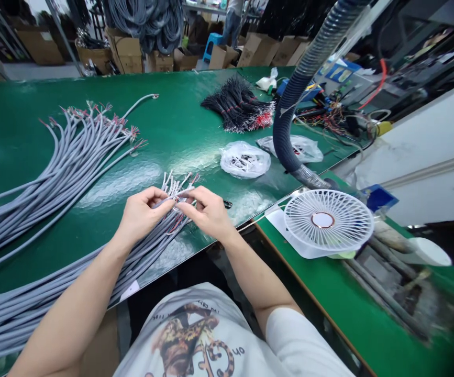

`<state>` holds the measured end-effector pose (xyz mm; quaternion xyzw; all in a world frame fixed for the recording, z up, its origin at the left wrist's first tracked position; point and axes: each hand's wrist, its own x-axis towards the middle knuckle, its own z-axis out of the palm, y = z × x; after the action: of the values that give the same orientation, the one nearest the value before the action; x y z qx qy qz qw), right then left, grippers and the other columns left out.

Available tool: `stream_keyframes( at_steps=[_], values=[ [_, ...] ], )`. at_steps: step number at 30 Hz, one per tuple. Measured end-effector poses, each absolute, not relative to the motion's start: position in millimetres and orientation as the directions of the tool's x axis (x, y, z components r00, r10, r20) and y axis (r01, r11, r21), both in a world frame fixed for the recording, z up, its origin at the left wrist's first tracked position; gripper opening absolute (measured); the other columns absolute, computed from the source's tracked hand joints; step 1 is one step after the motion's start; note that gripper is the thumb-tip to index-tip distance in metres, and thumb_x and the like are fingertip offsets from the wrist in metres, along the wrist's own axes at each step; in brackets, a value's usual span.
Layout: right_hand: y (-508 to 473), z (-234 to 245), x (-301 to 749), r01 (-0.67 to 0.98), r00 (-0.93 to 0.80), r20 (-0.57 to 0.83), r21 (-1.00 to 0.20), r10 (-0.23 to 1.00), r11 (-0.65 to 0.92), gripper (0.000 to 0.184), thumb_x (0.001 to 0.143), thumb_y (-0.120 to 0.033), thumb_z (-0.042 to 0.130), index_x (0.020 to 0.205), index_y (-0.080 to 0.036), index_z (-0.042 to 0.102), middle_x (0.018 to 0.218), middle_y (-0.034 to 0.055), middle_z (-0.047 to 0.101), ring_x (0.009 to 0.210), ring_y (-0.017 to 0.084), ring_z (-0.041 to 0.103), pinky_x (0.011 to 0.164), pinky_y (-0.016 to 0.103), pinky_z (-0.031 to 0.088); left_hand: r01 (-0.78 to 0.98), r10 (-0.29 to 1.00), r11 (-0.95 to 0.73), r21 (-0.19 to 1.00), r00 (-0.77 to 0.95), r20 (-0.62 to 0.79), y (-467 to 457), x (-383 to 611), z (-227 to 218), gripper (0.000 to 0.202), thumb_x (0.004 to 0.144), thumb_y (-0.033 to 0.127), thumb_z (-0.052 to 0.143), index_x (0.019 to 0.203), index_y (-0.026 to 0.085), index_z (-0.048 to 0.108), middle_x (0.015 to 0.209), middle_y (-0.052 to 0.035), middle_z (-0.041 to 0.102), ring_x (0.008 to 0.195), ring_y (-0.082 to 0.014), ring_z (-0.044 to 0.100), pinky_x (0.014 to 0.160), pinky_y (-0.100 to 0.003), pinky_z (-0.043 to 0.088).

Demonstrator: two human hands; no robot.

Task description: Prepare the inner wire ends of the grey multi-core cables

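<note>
Pinching away: left hand (pixel 145 212) + right hand (pixel 208 212), fingers clamped on one skinny grey cable (pixel 163 201) | smooth, bendy bundle (pixel 76 152), their 10 o'clock | round, ribbed fan (pixel 323 220), 3 o'clock

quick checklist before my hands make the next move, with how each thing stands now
1. Left hand fingers on cable end: ok, pinched.
2. Right hand fingers at the same spot: ok.
3. Cores at the fingertips fully separated: cannot tell, too small.
4. Near cable bundle lying on the green table: ok.
5. Far cable bundle apart from both hands: ok.
6. White fan apart from right hand: ok.
</note>
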<state>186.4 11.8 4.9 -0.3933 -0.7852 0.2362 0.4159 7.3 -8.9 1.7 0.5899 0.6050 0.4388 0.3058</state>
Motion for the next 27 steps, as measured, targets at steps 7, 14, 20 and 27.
stream_keyframes(
  at_steps=[7,14,20,27],
  values=[
    [27.1,2.0,183.7,0.637,-0.276,0.582,-0.484,0.764,0.599,0.017,0.084,-0.020,0.053,0.071,-0.018,0.064,0.075,0.0026,0.061,0.068,0.012,0.055,0.065,0.023,0.041,0.578,0.983,-0.124,0.807,-0.037,0.177,-7.9,7.1,-6.1,0.023,0.075,0.039,0.064,0.075,0.017,0.068,0.066,0.0009,0.065,0.058,-0.0121,0.054,0.059,-0.024,0.040],
    [49.4,-0.1,200.3,0.612,-0.238,0.347,-0.672,0.907,0.417,0.026,0.090,-0.039,0.050,0.086,-0.018,0.065,0.071,0.0000,0.058,0.066,0.013,0.053,0.065,0.024,0.040,0.536,0.988,-0.111,0.837,-0.029,0.150,-7.5,-0.7,2.7,0.032,0.079,0.034,0.061,0.107,0.019,0.063,0.081,-0.0020,0.071,0.067,-0.0147,0.060,0.066,-0.026,0.044],
    [37.9,-8.6,212.2,0.511,-0.305,0.352,-0.723,0.885,0.464,0.035,0.096,-0.033,0.036,0.101,-0.018,0.067,0.092,0.0069,0.067,0.086,0.016,0.061,0.082,0.030,0.047,0.511,0.959,-0.157,0.845,-0.127,0.255,-13.7,-1.5,11.0,0.026,0.084,0.028,0.055,0.109,0.020,0.053,0.079,-0.0017,0.070,0.056,-0.0106,0.055,0.058,-0.022,0.040],
    [9.3,-5.8,190.5,0.305,-0.404,0.356,-0.816,0.843,0.490,0.031,0.093,-0.024,0.044,0.112,-0.017,0.067,0.078,0.0027,0.068,0.063,0.010,0.060,0.067,0.024,0.051,0.006,0.999,-0.038,0.999,-0.039,0.038,-10.5,-7.8,22.9,0.021,0.080,0.030,0.062,0.094,0.017,0.052,0.064,0.0006,0.064,0.038,-0.0052,0.040,0.041,-0.018,0.029]
  ],
)
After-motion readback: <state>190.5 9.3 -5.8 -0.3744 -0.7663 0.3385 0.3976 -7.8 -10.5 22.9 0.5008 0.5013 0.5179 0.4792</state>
